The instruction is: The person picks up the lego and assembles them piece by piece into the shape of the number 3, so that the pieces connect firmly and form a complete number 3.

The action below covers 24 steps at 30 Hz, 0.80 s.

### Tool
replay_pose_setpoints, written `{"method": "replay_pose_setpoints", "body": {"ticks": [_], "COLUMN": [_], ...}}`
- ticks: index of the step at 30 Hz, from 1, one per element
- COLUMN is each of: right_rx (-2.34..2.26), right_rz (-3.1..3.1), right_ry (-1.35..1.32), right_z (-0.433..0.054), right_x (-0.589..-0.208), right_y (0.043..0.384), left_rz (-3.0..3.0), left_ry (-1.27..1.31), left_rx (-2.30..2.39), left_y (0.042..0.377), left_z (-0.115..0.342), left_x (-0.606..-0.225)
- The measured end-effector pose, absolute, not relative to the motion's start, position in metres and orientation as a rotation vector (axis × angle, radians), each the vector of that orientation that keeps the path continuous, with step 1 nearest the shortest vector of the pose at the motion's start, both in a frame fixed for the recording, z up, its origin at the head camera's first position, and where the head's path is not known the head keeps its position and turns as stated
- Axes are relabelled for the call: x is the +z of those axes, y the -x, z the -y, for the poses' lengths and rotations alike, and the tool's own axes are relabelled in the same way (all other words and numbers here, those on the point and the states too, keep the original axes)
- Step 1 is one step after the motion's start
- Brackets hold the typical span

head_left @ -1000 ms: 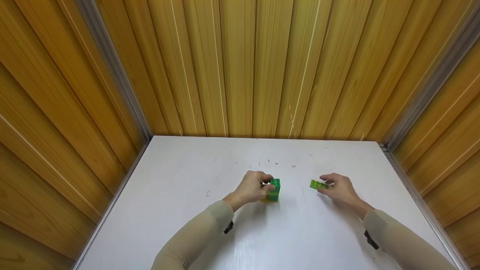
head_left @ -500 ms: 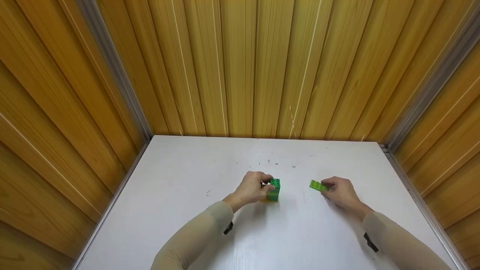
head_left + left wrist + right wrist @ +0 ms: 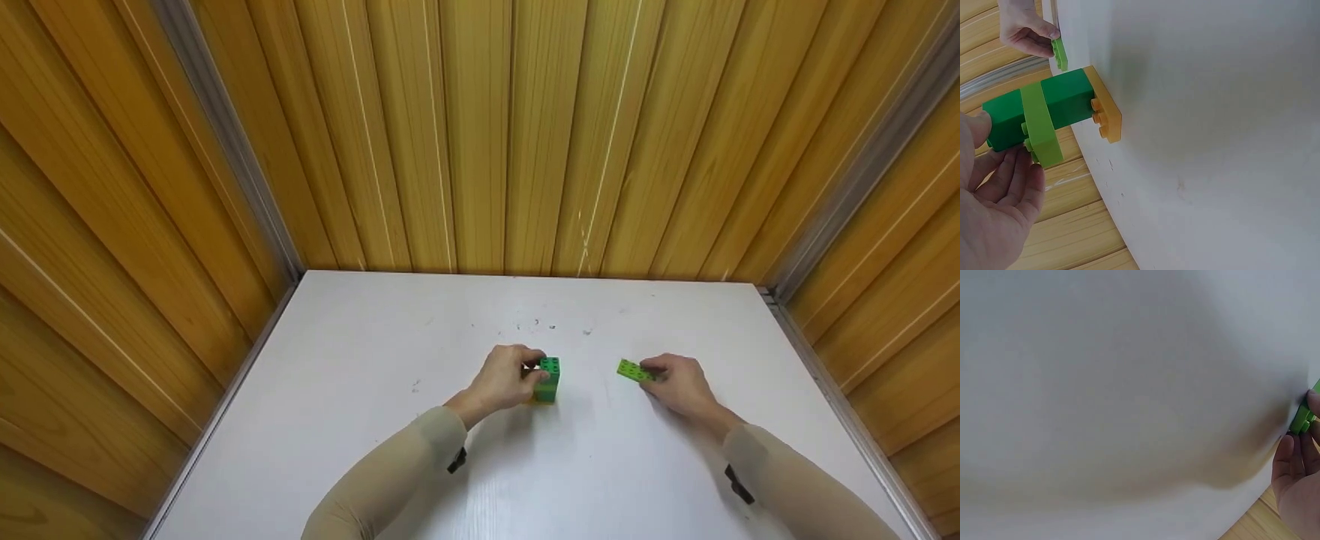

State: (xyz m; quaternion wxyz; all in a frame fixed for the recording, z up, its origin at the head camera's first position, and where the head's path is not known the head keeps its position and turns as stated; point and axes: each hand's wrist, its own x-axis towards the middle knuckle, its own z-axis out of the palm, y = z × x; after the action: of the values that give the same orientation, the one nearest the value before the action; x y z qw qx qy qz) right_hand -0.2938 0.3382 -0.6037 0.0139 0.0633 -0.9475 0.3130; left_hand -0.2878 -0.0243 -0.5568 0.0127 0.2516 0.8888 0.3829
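My left hand (image 3: 504, 377) pinches the top of a small stack of building bricks (image 3: 548, 382) between thumb and fingers. In the left wrist view the stack shows a dark green brick (image 3: 1005, 117) at the top, a light green brick (image 3: 1041, 121), another dark green brick (image 3: 1068, 98) and an orange base brick (image 3: 1107, 106) on the table. Farther right, my right hand (image 3: 681, 384) pinches one end of a flat light green brick (image 3: 631, 370), studs up, at or just above the tabletop. Only part of that brick shows in the right wrist view.
The white table (image 3: 337, 337) carries small dark marks near its middle. Wood-patterned panels (image 3: 480, 135) rise behind it and on both sides, with grey metal strips (image 3: 232, 142) at the corners.
My right thumb and fingers have come together on the flat light green brick, and it has shifted very slightly left. My left hand and the stack stay in place.
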Motion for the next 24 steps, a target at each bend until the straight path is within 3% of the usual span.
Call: {"method": "replay_pose_setpoints", "body": {"ticks": [24], "right_rx": [1.011], "right_rz": [2.889], "right_ry": [-0.292], "right_z": [-0.322], "right_x": [-0.587], "right_y": [0.295], "left_rz": [-2.807], "left_ry": [-0.879], "left_rx": [1.252], "left_y": [0.286], "left_z": [0.029], "left_x": [-0.566]}}
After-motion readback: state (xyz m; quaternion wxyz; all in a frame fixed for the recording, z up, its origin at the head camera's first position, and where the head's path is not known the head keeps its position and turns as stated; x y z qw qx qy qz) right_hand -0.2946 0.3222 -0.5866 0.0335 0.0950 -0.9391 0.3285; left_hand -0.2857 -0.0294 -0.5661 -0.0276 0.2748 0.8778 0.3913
